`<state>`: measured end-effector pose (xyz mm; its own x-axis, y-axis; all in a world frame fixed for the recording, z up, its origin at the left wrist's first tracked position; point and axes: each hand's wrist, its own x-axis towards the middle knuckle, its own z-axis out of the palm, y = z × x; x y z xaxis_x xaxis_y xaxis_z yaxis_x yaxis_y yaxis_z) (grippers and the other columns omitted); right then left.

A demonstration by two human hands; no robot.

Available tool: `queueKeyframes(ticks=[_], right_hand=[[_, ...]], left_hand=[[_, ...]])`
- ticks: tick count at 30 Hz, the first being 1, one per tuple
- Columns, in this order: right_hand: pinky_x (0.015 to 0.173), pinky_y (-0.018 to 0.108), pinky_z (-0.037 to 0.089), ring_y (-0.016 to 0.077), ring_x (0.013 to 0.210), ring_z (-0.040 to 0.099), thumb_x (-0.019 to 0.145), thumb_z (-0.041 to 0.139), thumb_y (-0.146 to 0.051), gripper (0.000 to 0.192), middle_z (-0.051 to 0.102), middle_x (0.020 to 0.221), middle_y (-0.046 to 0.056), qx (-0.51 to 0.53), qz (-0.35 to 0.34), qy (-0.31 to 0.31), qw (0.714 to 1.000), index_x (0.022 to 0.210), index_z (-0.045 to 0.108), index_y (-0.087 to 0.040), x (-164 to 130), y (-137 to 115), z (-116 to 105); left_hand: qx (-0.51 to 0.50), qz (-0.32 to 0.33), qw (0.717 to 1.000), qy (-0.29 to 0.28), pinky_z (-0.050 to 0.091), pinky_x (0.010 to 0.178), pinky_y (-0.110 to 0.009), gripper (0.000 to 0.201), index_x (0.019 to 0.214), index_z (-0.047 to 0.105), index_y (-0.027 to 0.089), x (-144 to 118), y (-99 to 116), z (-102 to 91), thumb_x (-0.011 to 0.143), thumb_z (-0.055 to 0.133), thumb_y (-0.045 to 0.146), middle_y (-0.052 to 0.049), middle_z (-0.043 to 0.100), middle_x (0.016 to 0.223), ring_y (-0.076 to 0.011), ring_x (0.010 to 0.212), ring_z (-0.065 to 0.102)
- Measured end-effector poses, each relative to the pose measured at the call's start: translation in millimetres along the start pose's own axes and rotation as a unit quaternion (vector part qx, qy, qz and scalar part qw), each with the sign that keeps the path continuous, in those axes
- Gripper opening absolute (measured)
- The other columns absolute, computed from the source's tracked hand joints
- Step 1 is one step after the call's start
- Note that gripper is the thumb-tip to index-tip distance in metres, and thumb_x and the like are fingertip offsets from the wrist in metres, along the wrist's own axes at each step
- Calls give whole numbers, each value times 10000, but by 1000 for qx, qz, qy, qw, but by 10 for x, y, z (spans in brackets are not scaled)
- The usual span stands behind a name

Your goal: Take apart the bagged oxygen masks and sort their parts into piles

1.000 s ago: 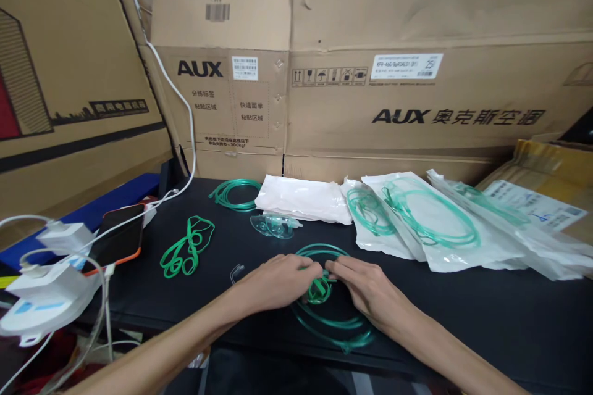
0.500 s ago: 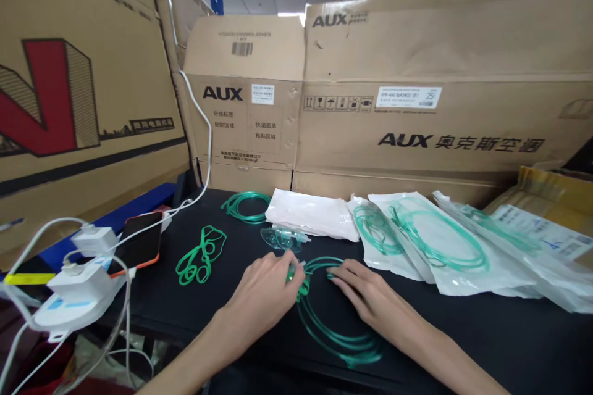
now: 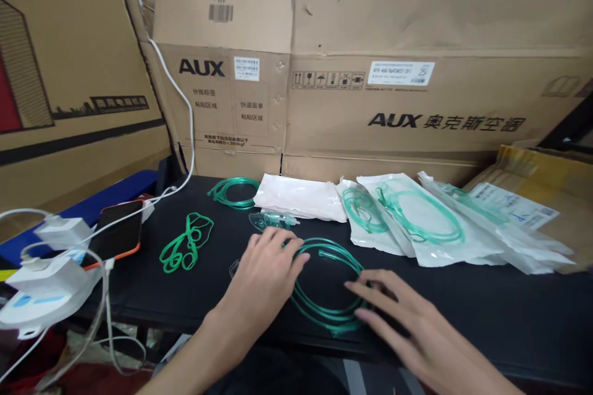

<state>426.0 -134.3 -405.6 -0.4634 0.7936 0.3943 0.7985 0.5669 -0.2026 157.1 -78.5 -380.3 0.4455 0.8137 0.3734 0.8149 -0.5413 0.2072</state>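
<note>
A coiled green tube [image 3: 319,312] lies on the desk [image 3: 486,308] between two separated hands. The left hand [image 3: 266,271] curls over its left edge; whether it grips anything is hidden. The right hand [image 3: 403,315] spreads loose fingers at the coil's right side. A clear mask [image 3: 271,220] lies just beyond the left hand.

left hand [image 3: 266,268] and right hand [image 3: 396,315] at either side of a green tubing coil [image 3: 333,315], white packets [image 3: 430,219] lying far right
</note>
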Motion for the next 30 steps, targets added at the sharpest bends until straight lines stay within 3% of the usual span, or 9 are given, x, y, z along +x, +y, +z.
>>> queueKeyframes(ticks=[4, 9, 14, 19, 22, 25, 28, 30], right_hand=[[953, 580, 607, 386, 1186, 681, 988, 597, -479, 420, 673, 1339, 126, -85, -38, -19, 995, 1364, 662, -303, -266, -84, 168], [951, 494, 618, 319, 1128, 708, 1008, 582, -401, 334, 737, 1245, 73, -120, -72, -15, 990, 1301, 686, -280, -282, -124, 127], [902, 469, 621, 313, 1115, 706, 1015, 577, -388, 320, 750, 1219, 78, -145, -64, -15, 987, 1288, 691, -267, -304, -165, 100], [948, 564, 597, 357, 1142, 703, 981, 603, -508, 428, 729, 1279, 98, -160, -31, -4, 987, 1333, 673, -274, -408, -127, 139], [951, 591, 599, 385, 1190, 680, 969, 605, -535, 443, 680, 1363, 106, -155, 10, 15, 988, 1328, 675, -286, -467, -86, 147], [940, 469, 631, 323, 1191, 688, 1025, 538, -417, 331, 651, 1382, 96, -106, 40, 35, 993, 1291, 689, -290, -475, -53, 151], [906, 309, 631, 232, 1091, 729, 1056, 471, -328, 297, 628, 1345, 111, -40, 73, 74, 994, 1211, 714, -256, -433, -37, 159], [895, 269, 616, 207, 1045, 737, 1053, 478, -305, 271, 625, 1297, 111, -12, 84, 96, 992, 1164, 718, -247, -397, -26, 165]], left_hand=[[-3, 127, 990, -58, 479, 972, -414, 218, 1184, 674, 215, 208, 232, 73, 1066, 503, 280, -53, 679, 1208, -252, 1135, 603], [34, 196, 976, -91, 483, 998, -396, 182, 1127, 664, 151, 542, 375, 280, 1031, 583, 283, -75, 679, 1187, -261, 1158, 605], [33, 192, 975, -106, 496, 957, -377, 196, 1070, 649, 141, 629, 366, 406, 1020, 602, 324, -86, 694, 1119, -267, 1097, 632], [33, 142, 982, -121, 509, 910, -371, 303, 1300, 553, 129, 579, 347, 374, 1025, 575, 254, -112, 681, 1149, -277, 1066, 644], [35, 112, 982, -146, 503, 927, -386, 248, 1231, 605, 99, 596, 373, 327, 1012, 523, 184, -141, 687, 1123, -292, 1069, 649], [30, 89, 981, -170, 500, 940, -393, 214, 1133, 650, 91, 663, 406, 267, 972, 533, 169, -155, 687, 1109, -304, 1087, 643], [12, 72, 978, -193, 492, 967, -375, 211, 1097, 669, 115, 761, 407, 220, 932, 578, 210, -158, 655, 1225, -308, 1188, 601], [-3, 61, 974, -220, 505, 938, -364, 190, 1025, 689, 136, 828, 389, 209, 899, 630, 265, -142, 673, 1191, -305, 1154, 619]])
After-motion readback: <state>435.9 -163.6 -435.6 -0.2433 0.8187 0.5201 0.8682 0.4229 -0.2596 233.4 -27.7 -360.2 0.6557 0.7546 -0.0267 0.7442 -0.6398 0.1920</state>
